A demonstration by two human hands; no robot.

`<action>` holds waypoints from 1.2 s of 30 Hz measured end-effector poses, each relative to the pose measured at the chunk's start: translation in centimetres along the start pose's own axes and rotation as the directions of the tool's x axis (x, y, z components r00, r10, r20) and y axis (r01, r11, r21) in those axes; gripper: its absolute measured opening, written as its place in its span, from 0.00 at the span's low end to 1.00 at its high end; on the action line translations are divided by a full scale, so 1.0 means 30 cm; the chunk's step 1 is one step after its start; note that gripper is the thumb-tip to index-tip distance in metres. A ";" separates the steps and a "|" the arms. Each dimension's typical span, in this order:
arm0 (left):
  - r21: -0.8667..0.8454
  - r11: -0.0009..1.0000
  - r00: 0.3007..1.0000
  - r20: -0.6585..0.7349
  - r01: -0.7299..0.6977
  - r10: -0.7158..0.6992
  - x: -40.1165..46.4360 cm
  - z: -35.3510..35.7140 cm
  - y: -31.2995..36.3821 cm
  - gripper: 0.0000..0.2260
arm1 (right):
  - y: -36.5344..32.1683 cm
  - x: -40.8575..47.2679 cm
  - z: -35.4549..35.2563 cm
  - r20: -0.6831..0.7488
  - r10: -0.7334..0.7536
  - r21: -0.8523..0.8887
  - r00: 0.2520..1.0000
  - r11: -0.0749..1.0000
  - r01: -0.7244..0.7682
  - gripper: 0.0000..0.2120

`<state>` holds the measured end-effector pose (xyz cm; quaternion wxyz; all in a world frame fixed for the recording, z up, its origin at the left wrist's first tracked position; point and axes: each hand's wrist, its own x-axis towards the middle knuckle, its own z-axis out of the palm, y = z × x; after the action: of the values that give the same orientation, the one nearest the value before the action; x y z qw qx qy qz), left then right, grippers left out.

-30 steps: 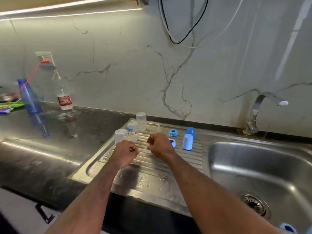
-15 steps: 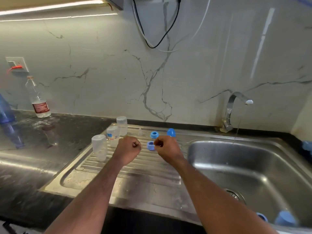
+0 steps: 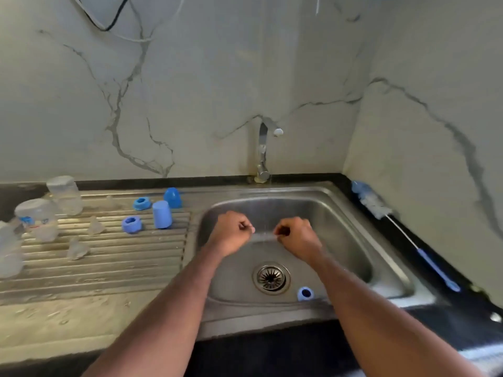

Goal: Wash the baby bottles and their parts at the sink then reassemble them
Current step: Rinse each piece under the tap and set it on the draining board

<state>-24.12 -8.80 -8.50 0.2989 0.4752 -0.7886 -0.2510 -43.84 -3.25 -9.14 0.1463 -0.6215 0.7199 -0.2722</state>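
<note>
Fists, left hand and right hand, hover curled above the sink, apparently gripping nothing; blue ring lies beside its drain.

Both my hands, left and right, are fists over the sink, stretching something thin and clear between them. Blue ring sits by the drain.

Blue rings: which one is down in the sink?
The blue ring beside the drain. The other two rings sit on the ribbed drainboard.
</note>
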 end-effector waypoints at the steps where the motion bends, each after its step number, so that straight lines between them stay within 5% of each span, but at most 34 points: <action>1: -0.004 1.000 1.000 0.024 -0.004 0.004 0.012 0.052 0.011 0.05 | 0.048 -0.010 -0.007 0.005 0.028 -0.013 1.000 1.000 -0.028 0.08; 9: 0.013 1.000 0.979 0.201 0.023 -0.025 0.075 0.233 0.026 0.12 | 0.204 0.002 0.024 0.402 0.184 -0.294 0.897 0.954 -0.064 0.11; 18: -0.018 0.993 0.976 0.191 0.112 -0.107 0.135 0.278 -0.064 0.08 | 0.228 0.016 0.057 0.505 0.346 -0.550 0.790 0.835 -0.014 0.19; 29: -0.135 0.953 0.962 0.074 0.271 -0.263 0.173 0.260 -0.148 0.09 | 0.258 0.053 0.103 0.587 0.399 -0.602 0.705 0.797 0.050 0.20; 32: -0.138 0.948 0.956 0.107 0.286 -0.273 0.186 0.267 -0.136 0.10 | 0.256 0.088 0.129 0.530 0.329 -0.511 0.782 0.860 -0.015 0.18; 36: -0.173 0.918 0.931 0.153 0.356 -0.332 0.195 0.276 -0.136 0.05 | 0.212 0.178 0.169 0.258 0.170 -0.057 0.951 0.985 -0.160 0.13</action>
<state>-29.73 -14.86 -15.67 0.2478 0.5586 -0.6802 -0.4050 -47.22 -9.01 -16.20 0.2515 -0.5923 0.7482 -0.1615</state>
